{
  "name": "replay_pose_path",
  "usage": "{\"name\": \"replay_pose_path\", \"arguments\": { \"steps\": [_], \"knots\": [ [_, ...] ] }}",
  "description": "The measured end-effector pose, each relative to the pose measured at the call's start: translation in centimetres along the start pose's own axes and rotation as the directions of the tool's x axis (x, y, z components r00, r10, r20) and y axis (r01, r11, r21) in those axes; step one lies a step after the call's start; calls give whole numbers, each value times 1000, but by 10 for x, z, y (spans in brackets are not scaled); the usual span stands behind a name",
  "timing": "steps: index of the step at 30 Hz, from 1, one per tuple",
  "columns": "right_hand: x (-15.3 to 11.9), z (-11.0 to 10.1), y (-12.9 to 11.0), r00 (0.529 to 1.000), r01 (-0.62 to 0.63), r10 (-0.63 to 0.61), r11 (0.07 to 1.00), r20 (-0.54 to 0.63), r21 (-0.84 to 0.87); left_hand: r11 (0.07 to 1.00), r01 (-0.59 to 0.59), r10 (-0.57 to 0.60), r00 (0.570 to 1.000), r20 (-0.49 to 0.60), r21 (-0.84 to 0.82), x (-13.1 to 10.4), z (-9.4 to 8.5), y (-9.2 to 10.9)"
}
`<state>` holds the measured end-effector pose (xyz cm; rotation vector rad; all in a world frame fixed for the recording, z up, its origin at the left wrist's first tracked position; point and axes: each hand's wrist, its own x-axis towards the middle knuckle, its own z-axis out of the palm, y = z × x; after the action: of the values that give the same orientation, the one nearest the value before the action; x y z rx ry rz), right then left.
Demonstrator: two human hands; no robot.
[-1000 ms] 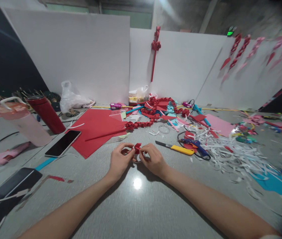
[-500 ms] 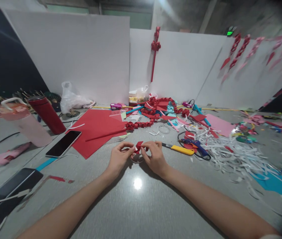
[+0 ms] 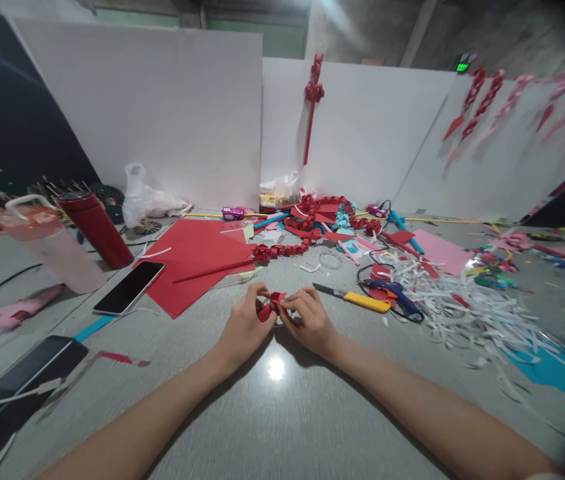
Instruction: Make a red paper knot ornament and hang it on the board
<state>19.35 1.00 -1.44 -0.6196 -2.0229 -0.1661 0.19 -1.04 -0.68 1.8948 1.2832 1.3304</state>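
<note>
Between my two hands, just above the grey table, is a small folded red paper piece (image 3: 275, 300). My left hand (image 3: 246, 325) pinches its left side with thumb and fingers. From the other side, my right hand (image 3: 312, 321) grips it with thumb and fingertips. A pale thin ring shape shows partly beneath the piece; the fingers hide much of it. Right of my right hand lies a yellow utility knife (image 3: 366, 301). Past my hands, a chain of folded red paper (image 3: 287, 250) rests on the table.
Red paper sheets (image 3: 192, 257) lie at left, near a phone (image 3: 129, 288), a red flask (image 3: 97, 230) and a pink bottle (image 3: 55, 250). A blue glue gun (image 3: 397, 293) and white paper strips (image 3: 452, 307) lie at right. A red paper ornament (image 3: 314, 93) hangs on the white board.
The red paper piece has turned between my fingers. My left hand has curled further around it, and my right fingers have shifted their hold.
</note>
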Motion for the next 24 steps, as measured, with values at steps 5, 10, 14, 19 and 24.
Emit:
{"name": "replay_pose_path", "arguments": {
  "steps": [5,10,14,19,24],
  "knots": [
    [2,-1,-2,1000,16,-16,1000,-9,3,985,-144,143,989,21,94,1,-4,-3],
    [3,-1,-2,999,-29,29,1000,-32,-6,970,-225,226,974,8,93,2,-6,-2],
    [3,-1,-1,999,-18,17,1000,-45,-23,973,-223,223,975,12,51,2,-5,1],
    [3,-1,0,997,28,-30,999,-71,-32,983,-181,181,983,-13,-22,3,-5,4],
    [4,-1,0,997,37,-41,998,-65,-52,983,-185,185,983,-11,-2,4,-5,4]
  ]
}}
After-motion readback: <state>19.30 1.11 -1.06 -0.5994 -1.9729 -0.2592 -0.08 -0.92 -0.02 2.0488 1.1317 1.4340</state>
